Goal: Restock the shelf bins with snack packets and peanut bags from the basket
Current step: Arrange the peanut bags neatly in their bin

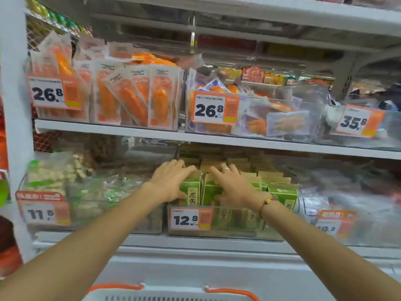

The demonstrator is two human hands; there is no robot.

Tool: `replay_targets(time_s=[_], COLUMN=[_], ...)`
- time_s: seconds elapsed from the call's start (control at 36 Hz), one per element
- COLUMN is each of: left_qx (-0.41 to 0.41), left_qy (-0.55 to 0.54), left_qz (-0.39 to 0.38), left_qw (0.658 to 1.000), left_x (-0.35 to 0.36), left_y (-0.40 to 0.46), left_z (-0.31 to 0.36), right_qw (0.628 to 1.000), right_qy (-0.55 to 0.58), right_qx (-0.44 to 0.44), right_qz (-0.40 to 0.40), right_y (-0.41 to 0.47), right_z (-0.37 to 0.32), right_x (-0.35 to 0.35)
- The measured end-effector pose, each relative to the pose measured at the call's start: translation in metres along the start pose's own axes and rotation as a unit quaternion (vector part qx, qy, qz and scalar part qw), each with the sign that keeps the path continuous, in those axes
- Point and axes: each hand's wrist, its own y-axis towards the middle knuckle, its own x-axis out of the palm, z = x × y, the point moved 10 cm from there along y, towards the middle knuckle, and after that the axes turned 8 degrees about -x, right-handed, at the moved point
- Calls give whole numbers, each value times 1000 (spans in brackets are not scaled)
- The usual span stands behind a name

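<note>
On the lower shelf, both hands rest on upright green packets (213, 193) in the middle bin (236, 232). Left hand (171, 181) and right hand (233, 185) lie flat, fingers (186, 169) straight and gripping nothing. Packets stand directly beneath both hands, equally near; the basket (171, 294) sits below, at the near edge.

We count two hands, the left hand (171, 181) and right hand (233, 186), on the green packets (211, 192). Around that bin (217, 232) we see six price tags: three on the shelf above it and three level with it. Below it sits one basket (169, 295) with two orange handles.
</note>
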Motion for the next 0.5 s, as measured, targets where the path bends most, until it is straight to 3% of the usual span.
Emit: replay_targets(time_s=[0.14, 0.22, 0.33, 0.42, 0.5], left_qx=[-6, -17, -9, 19, 56], left_qy=[-17, -20, -44, -66, -37], left_qz=[46, 12, -3, 14, -26], left_qw=[999, 1000, 999, 998, 997], left_x=[4, 2, -16, -35, -30], left_y=[-15, -11, -2, 2, 15], left_z=[1, 2, 16, 43, 74], right_qw=[998, 999, 996, 996, 979], right_qy=[-15, -6, 88, 7, -39], right_qx=[-8, -15, -5, 61, 132], right_qz=[57, 33, 5, -65, -152], right_y=[-6, -6, -18, -39, -61], right_z=[-5, -5, 21, 75, 116], right_x=[6, 3, -20, -26, -10])
